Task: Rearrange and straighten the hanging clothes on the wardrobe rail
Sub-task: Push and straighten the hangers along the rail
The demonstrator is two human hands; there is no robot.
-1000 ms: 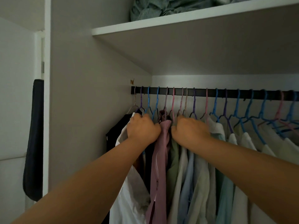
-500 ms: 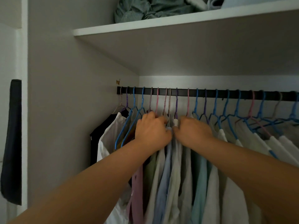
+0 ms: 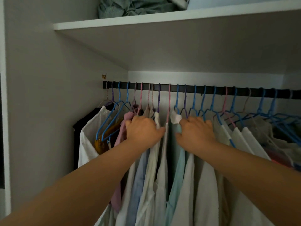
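Observation:
A black wardrobe rail (image 3: 206, 89) runs across the closet with several blue, pink and purple hangers on it. Pale shirts hang from them: white, light blue, mint (image 3: 176, 176) and a pink garment (image 3: 119, 137) toward the left. My left hand (image 3: 143, 132) presses on the shoulders of the shirts left of a narrow dark gap, fingers curled over the cloth. My right hand (image 3: 196, 133) rests on the shoulders of the shirts to the right of that gap. Whether either hand truly grips a garment is hidden by the fingers.
A white shelf (image 3: 146, 22) sits above the rail with a crumpled grey-green bundle (image 3: 130, 7) on it. The wardrobe's left side wall (image 3: 48, 111) stands close to the first hangers. A black garment (image 3: 81, 128) and a white shirt (image 3: 91, 136) hang at the far left.
My hands have drawn apart, opening a dark gap between the shirts. Both hands have shifted rightward along the rail, and more of the right-hand hangers has come into view.

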